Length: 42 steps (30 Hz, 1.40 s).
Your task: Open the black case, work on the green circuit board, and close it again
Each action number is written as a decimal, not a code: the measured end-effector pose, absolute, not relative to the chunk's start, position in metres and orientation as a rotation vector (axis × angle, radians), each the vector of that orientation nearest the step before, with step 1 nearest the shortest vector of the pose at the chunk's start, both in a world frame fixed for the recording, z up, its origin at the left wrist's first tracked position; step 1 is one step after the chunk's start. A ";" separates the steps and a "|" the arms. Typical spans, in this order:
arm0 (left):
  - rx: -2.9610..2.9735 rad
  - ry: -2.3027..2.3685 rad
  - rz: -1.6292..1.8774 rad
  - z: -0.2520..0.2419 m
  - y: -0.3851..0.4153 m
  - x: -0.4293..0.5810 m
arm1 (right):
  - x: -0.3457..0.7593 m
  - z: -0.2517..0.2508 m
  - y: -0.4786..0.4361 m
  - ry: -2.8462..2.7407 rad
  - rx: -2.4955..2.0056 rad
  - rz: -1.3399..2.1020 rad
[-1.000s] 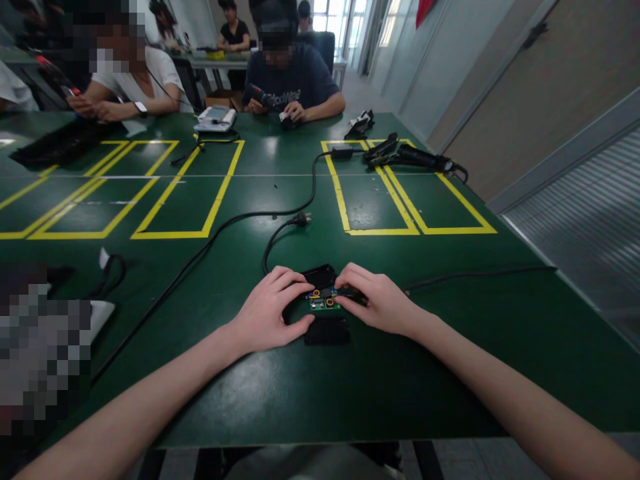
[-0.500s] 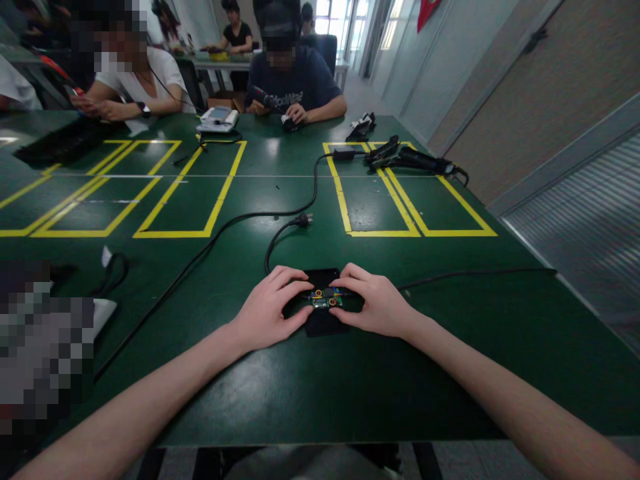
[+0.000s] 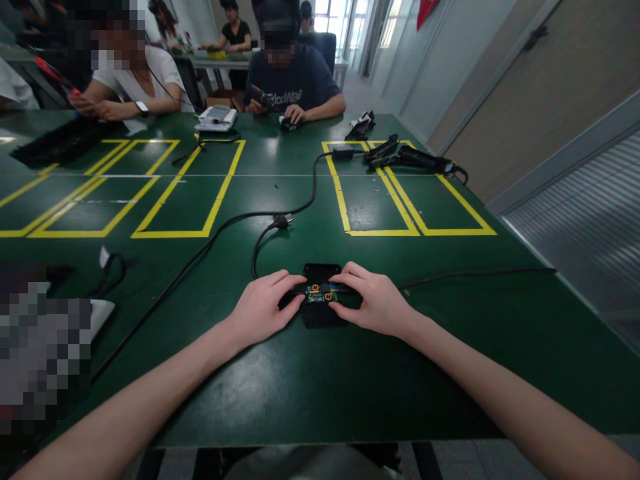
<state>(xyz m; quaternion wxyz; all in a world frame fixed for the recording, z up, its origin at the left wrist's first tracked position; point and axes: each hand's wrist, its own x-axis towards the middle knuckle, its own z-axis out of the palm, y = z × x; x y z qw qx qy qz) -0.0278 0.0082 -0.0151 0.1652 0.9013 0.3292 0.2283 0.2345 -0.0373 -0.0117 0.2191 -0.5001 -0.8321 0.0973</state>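
A small green circuit board (image 3: pixel 321 293) with orange coils lies in a black plastic casing (image 3: pixel 318 272) on the green table (image 3: pixel 320 387). My left hand (image 3: pixel 261 307) grips the board's left end, fingers curled round it. At the right end, my right hand (image 3: pixel 376 301) pinches the board, thumb below and fingers above. A black cord (image 3: pixel 257 241) with a plug (image 3: pixel 283 221) runs from the left end away over the table. Another black cable (image 3: pixel 475 273) leads off to the right.
Yellow taped rectangles (image 3: pixel 380 193) mark the table beyond. Black tools (image 3: pixel 410 157) lie at the far right, a white device (image 3: pixel 216 118) at the far middle. Two people sit across the table, working with their hands. A long black cable (image 3: pixel 200 250) crosses the table.
The board has dropped into the casing and both hands have closed in on it. The cord's plug has slid left, nearer to me.
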 end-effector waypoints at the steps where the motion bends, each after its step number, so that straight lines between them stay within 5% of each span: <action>1: 2.568 0.947 0.646 -0.015 0.008 -0.028 | 0.235 -0.012 -0.037 -2.308 -1.376 0.275; 42: 2.574 0.970 0.641 -0.004 0.016 -0.037 | 0.267 -0.002 -0.027 -2.303 -1.361 0.401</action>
